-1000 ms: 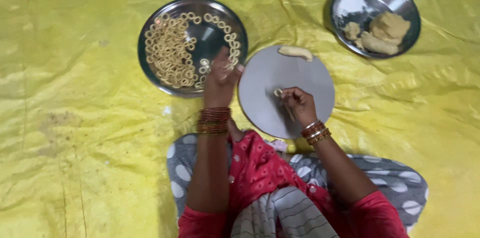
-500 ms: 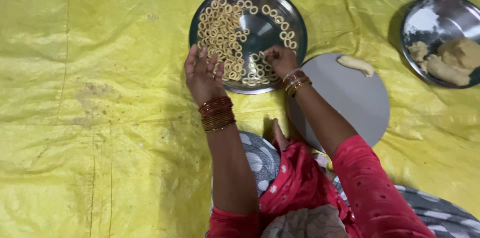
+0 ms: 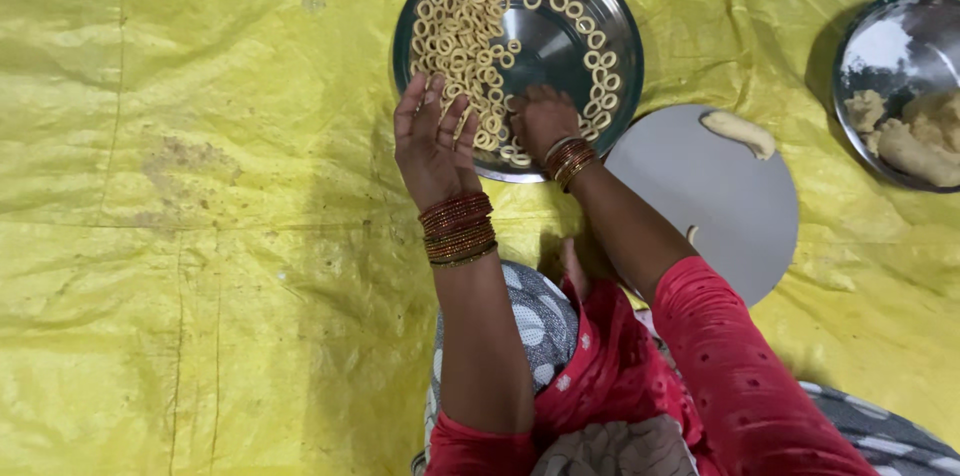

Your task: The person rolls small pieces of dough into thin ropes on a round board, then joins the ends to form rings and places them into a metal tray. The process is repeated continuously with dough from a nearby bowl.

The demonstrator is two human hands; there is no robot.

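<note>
I see the left hand (image 3: pixel 432 141) spread open, empty, at the near rim of a steel plate (image 3: pixel 620 31) of small dough rings (image 3: pixel 455 36). The right hand (image 3: pixel 542 119) rests curled on the rings; I cannot tell its grip. A grey round board (image 3: pixel 715 201) lies beside, on a yellow sheet (image 3: pixel 180 206).

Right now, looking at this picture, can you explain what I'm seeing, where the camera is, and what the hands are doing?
There is no machine here. The camera sits on a person's head and looks straight down at their own two bare hands, both wearing bangles. They sit on a yellow sheet. The left hand is open, palm up, at the near rim of a round steel plate covered with small dough rings. The right hand rests fingers-down among the rings; whether it grips one is hidden. Beside it lies a round grey board with one dough piece on it. At the far right a steel bowl holds more dough.
</note>
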